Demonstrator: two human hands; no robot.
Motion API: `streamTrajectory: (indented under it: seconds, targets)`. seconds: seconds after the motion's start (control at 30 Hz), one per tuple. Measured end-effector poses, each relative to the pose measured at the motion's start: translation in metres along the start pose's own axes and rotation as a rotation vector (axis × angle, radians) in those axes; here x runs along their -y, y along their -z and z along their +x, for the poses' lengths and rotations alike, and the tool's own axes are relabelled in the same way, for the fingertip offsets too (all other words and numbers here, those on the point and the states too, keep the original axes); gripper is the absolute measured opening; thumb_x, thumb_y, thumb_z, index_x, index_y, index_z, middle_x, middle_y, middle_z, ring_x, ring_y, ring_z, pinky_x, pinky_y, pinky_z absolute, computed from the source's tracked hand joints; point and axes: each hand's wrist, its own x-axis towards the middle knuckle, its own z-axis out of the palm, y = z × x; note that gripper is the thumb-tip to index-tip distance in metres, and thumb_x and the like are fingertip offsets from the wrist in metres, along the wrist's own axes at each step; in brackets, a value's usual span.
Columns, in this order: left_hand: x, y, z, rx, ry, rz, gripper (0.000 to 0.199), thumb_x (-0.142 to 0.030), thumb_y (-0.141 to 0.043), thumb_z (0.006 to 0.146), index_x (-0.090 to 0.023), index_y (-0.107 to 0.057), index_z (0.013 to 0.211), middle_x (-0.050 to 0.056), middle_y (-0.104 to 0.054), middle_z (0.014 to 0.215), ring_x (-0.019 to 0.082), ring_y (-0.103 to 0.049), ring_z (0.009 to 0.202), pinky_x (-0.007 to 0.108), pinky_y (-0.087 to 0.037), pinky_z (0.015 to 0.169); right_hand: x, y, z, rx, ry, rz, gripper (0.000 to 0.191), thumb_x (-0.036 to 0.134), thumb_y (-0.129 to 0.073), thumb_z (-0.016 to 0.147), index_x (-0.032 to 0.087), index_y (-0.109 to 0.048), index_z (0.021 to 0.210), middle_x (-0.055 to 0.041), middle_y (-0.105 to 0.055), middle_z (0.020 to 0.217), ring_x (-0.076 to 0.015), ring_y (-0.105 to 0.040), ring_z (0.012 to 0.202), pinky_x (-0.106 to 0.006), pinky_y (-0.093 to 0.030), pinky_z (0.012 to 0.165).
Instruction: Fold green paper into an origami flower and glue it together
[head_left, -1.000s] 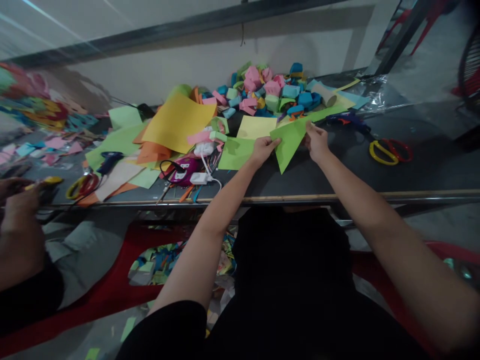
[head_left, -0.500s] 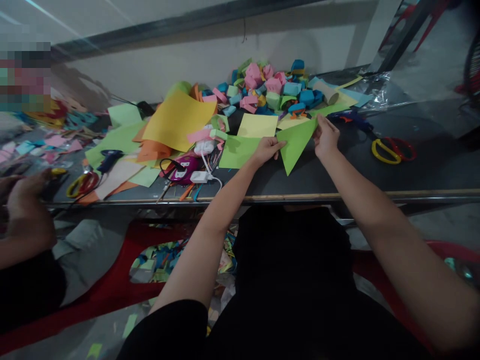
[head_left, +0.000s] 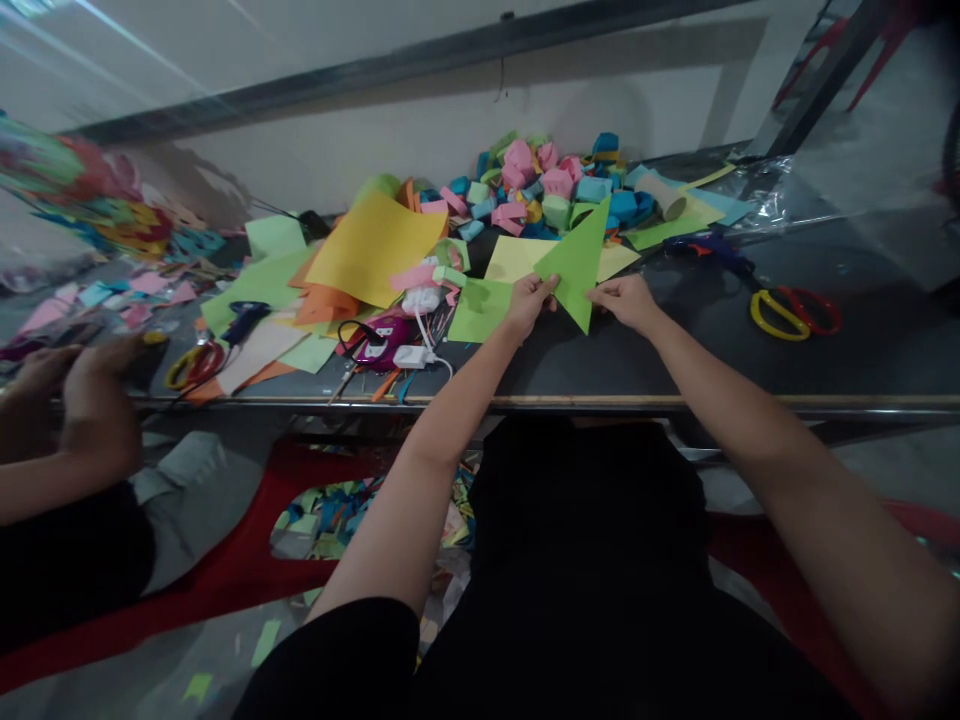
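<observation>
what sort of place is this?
Likely a craft workshop: a triangular green paper-like sheet, a heap of pink, blue and green small pieces, and scissors with red and yellow handles.

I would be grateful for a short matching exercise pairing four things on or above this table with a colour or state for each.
Things
1. triangular green paper
2. extension socket
3. scissors farthest right
4. tube beside the paper heap

Descriptions
A. one yellow handle, one red
B. hollow, one open end showing
C. held by the left hand
D. magenta, with a cord plugged in

Pairs: 1-C, 2-D, 3-A, 4-B
</observation>
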Motion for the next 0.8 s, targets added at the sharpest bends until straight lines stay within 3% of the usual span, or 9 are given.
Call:
streamTrajectory:
  seconds: [0.17,0.37,0.53,0.63,0.73,0.8]
  targets:
    - [-0.001,0.001,0.001,-0.044,0.020,-0.079,0.047,-0.041,-0.080,0.090,-0.020,-0.047,0.065,-0.009,-0.046,0.046,0.005,-0.045,0.041,0.019,-0.032,0.047,0.007,-0.004,-0.001,0.026,0.002,0.021,0.043,0.060,-0.088,0.066,0.020,-0.075,0.067,-0.0046,-0.073,0.065,-0.0166,-0.061,0.056,-0.031,-0.053,0.057]
    - [-0.009,0.001,0.000,-0.164,0.094,-0.156,0.045,-0.043,-0.082,0.088,-0.020,-0.048,0.070,-0.010,-0.045,0.049,0.005,-0.050,0.044,0.019,-0.040,0.051,0.021,-0.001,0.000,0.283,-0.006,-0.080,0.038,0.056,-0.091,0.064,0.020,-0.079,0.065,-0.0051,-0.074,0.062,-0.0173,-0.065,0.058,-0.027,-0.049,0.054]
    - [-0.007,0.003,0.003,-0.223,0.068,-0.189,0.046,-0.046,-0.080,0.089,-0.021,-0.046,0.071,-0.011,-0.046,0.050,0.005,-0.056,0.047,0.018,-0.043,0.055,0.022,0.009,0.007,0.404,-0.092,0.052,0.037,0.048,-0.099,0.055,0.020,-0.080,0.071,-0.0099,-0.080,0.079,-0.0194,-0.070,0.064,-0.029,-0.054,0.055]
    - [-0.007,0.000,-0.003,-0.087,0.091,-0.087,0.045,-0.048,-0.082,0.086,-0.020,-0.051,0.071,-0.009,-0.053,0.047,0.007,-0.056,0.044,0.019,-0.041,0.050,0.020,0.017,0.009,0.422,-0.130,0.080,0.046,0.056,-0.099,0.054,0.018,-0.081,0.075,-0.0111,-0.080,0.081,-0.0217,-0.072,0.068,-0.030,-0.056,0.055]
    - [-0.009,-0.006,-0.012,0.119,0.106,0.025,0.043,-0.048,-0.085,0.084,-0.017,-0.057,0.072,-0.004,-0.061,0.047,0.008,-0.058,0.042,0.020,-0.042,0.049,0.016,0.026,0.009,0.221,-0.103,0.132,0.057,0.068,-0.094,0.055,0.018,-0.081,0.079,-0.0090,-0.079,0.079,-0.0213,-0.070,0.067,-0.030,-0.055,0.052]
    - [-0.011,-0.009,-0.016,0.170,0.096,0.033,0.043,-0.048,-0.085,0.084,-0.017,-0.057,0.072,-0.002,-0.063,0.048,0.008,-0.060,0.043,0.019,-0.042,0.049,0.013,0.030,0.008,0.131,-0.079,0.126,0.059,0.073,-0.092,0.056,0.019,-0.079,0.076,-0.0079,-0.078,0.075,-0.0198,-0.068,0.063,-0.029,-0.053,0.050]
